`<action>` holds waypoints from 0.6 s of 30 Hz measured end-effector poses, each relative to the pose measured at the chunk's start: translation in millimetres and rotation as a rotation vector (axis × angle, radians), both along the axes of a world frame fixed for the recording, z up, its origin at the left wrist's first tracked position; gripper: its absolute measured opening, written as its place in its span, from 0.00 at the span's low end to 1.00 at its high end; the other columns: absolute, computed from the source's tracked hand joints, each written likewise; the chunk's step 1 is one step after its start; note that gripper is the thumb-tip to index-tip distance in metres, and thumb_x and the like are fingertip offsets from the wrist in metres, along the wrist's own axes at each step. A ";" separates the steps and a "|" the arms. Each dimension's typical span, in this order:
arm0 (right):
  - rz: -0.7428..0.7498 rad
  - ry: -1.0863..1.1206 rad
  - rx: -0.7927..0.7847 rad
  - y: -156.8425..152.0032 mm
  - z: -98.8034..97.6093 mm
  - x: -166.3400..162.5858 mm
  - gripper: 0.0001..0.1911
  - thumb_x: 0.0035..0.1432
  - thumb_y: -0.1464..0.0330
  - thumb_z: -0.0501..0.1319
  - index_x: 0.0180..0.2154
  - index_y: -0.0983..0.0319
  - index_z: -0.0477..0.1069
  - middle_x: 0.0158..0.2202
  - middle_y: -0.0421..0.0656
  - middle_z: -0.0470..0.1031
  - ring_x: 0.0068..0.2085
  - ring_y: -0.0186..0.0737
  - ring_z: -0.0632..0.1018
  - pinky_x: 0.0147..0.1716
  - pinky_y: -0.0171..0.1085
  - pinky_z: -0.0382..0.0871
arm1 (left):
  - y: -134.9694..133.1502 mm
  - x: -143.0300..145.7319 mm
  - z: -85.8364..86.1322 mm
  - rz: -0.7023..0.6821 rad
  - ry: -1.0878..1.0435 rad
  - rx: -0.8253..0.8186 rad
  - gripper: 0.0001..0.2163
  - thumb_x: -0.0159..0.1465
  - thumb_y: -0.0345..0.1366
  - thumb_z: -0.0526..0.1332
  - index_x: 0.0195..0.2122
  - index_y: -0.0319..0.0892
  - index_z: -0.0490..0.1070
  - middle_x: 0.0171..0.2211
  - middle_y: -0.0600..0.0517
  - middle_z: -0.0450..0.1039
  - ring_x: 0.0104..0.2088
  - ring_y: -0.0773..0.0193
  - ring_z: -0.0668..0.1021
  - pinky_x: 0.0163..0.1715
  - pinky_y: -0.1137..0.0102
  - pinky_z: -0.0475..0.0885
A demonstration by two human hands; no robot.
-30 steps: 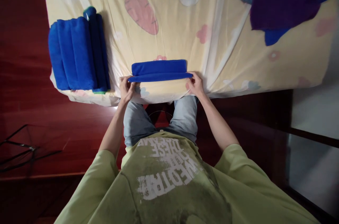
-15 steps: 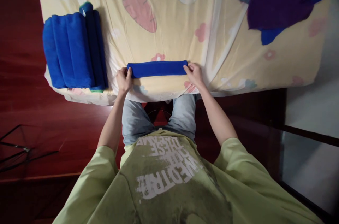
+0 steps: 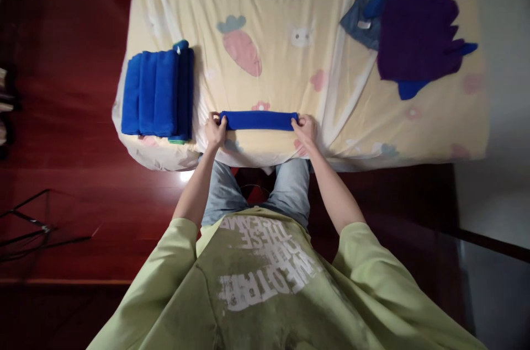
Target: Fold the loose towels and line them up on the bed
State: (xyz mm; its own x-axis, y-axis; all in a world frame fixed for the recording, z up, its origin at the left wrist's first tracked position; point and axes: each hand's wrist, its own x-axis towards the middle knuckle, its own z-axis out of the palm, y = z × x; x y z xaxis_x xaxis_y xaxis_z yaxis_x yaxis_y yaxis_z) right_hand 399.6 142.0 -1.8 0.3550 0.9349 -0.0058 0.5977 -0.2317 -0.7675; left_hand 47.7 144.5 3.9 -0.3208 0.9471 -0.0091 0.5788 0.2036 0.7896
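Note:
A blue towel (image 3: 259,120), folded into a narrow strip, lies across the near edge of the yellow bed sheet (image 3: 281,79). My left hand (image 3: 216,130) grips its left end with the fingers closed on the cloth. At the other end my right hand (image 3: 305,129) pinches the towel's corner the same way. Both forearms reach out from my green shirt over my knees.
A stack of folded blue towels (image 3: 157,94) sits on the bed's left corner. A purple cloth (image 3: 418,35) and a grey-blue one (image 3: 361,14) lie in a pile at the far right. Dark red wooden floor (image 3: 62,118) lies to the left, a pale wall to the right.
The loose near flap of the towel was folded over onto the rest, leaving a narrow strip. My hands moved forward with it. The view pulled back and shows more of the bed.

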 end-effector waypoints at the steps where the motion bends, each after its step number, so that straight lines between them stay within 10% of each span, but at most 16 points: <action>1: -0.005 -0.002 -0.010 -0.6 3.6 -1.4 0.20 0.55 0.49 0.65 0.37 0.59 0.69 0.31 0.43 0.79 0.35 0.44 0.81 0.47 0.45 0.77 | -0.9 0.9 2.0 0.008 0.004 -0.010 0.09 0.68 0.42 0.62 0.46 0.46 0.69 0.31 0.51 0.77 0.36 0.56 0.78 0.41 0.64 0.71; 9: 0.054 -0.180 -0.109 -10.4 29.4 -19.9 0.12 0.57 0.56 0.59 0.37 0.57 0.65 0.33 0.45 0.76 0.36 0.49 0.79 0.44 0.48 0.77 | -9.2 4.5 24.6 -0.011 0.220 0.004 0.05 0.67 0.36 0.60 0.41 0.44 0.73 0.45 0.40 0.75 0.48 0.48 0.75 0.50 0.56 0.69; 18: 0.372 -0.584 0.085 -25.7 30.4 -25.2 0.21 0.66 0.66 0.47 0.50 0.54 0.77 0.52 0.55 0.77 0.50 0.59 0.80 0.46 0.55 0.77 | -27.3 -2.8 27.6 -0.542 0.530 0.131 0.17 0.69 0.28 0.53 0.55 0.44 0.75 0.55 0.40 0.74 0.57 0.49 0.73 0.56 0.56 0.67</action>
State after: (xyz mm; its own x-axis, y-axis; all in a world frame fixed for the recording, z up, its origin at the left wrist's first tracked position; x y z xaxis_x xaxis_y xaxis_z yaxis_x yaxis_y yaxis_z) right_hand 374.4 116.2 28.6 -0.0662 0.9837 0.1673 0.9462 0.1151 -0.3024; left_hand 44.9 117.2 31.5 0.2584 0.9558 0.1399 0.8786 -0.2928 0.3774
